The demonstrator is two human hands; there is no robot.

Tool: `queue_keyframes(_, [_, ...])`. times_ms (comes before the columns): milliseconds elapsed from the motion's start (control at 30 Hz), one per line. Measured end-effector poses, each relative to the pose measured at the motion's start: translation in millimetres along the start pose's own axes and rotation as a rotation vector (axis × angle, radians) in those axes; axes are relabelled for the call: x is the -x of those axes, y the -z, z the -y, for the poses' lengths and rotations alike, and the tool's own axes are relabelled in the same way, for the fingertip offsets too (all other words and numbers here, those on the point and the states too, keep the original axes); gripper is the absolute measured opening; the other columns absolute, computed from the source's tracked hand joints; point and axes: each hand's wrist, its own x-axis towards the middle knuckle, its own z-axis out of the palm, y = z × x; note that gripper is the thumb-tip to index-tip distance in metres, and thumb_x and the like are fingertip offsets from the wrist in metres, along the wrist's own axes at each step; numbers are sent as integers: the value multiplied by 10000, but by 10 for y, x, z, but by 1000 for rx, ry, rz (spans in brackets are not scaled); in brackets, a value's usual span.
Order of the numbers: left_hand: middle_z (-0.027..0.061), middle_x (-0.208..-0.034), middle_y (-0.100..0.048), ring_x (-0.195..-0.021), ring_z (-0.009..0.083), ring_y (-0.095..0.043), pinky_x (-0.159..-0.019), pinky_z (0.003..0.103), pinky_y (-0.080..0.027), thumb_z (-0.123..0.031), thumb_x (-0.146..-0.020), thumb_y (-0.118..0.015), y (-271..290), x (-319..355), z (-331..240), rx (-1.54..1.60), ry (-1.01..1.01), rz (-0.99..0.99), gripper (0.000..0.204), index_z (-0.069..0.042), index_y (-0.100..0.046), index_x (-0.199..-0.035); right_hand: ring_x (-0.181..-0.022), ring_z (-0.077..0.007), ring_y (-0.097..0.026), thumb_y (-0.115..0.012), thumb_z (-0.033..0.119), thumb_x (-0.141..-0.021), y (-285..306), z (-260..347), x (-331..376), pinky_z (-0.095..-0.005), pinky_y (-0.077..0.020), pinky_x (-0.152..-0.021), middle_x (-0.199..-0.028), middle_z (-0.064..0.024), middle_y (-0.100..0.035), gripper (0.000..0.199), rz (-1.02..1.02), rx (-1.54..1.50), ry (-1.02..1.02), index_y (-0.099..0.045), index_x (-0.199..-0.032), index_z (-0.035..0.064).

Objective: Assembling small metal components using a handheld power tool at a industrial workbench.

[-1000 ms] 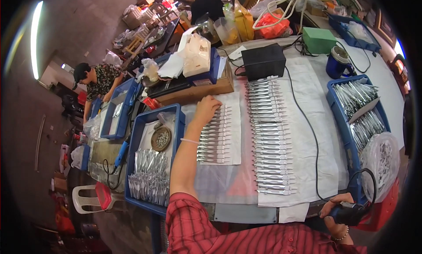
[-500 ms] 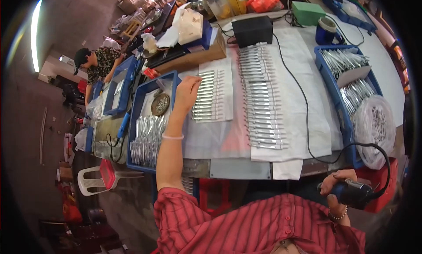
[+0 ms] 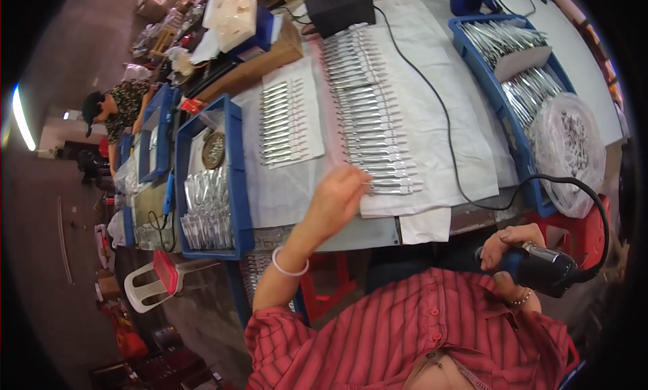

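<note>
My left hand (image 3: 339, 198) is at the near end of a long row of slim silver metal pieces (image 3: 372, 130) laid side by side on white cloth. Its thumb and fingers are pinched together at the left ends of the nearest pieces; what they hold, if anything, is too small or hidden to name. A shorter row of similar pieces (image 3: 282, 122) lies on a white sheet farther left. Off the table's front right edge, my right hand (image 3: 507, 249) wraps around a black and blue corded power tool (image 3: 545, 271).
A blue bin (image 3: 246, 208) at left holds metal pieces and a round dish (image 3: 213, 150) of small parts. Another blue bin (image 3: 503, 110) at right holds more, beside a clear bag (image 3: 570, 153) of small parts. A black cord (image 3: 442, 96) crosses the cloth from a black box (image 3: 339, 9).
My left hand has moved right and nearer, from the short row to the near end of the long row. My right hand still grips the power tool. The view has shifted.
</note>
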Motion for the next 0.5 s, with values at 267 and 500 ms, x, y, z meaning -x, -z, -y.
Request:
queue_keyframes(267, [156, -962, -575, -893, 326, -569, -763, 377, -462, -15, -784, -596, -268, -1079, 684, -25, -57, -150, 212, -24, -610, -996, -672, -167, -579, -699, 35, -734, 43, -20, -94, -296, -489, -633, -749, -100, -564, 470, 82, 39, 18, -427, -1117, 11])
queue_keyframes(500, [132, -927, -554, -877, 313, -546, -751, 380, -455, -57, -753, -649, -287, -1662, 1152, -270, -113, -193, 220, -57, -622, -972, -618, -167, -586, -726, 61, -716, 59, -82, -162, -274, -497, -563, -705, -106, -571, 481, 61, 83, 107, -438, -1090, -36])
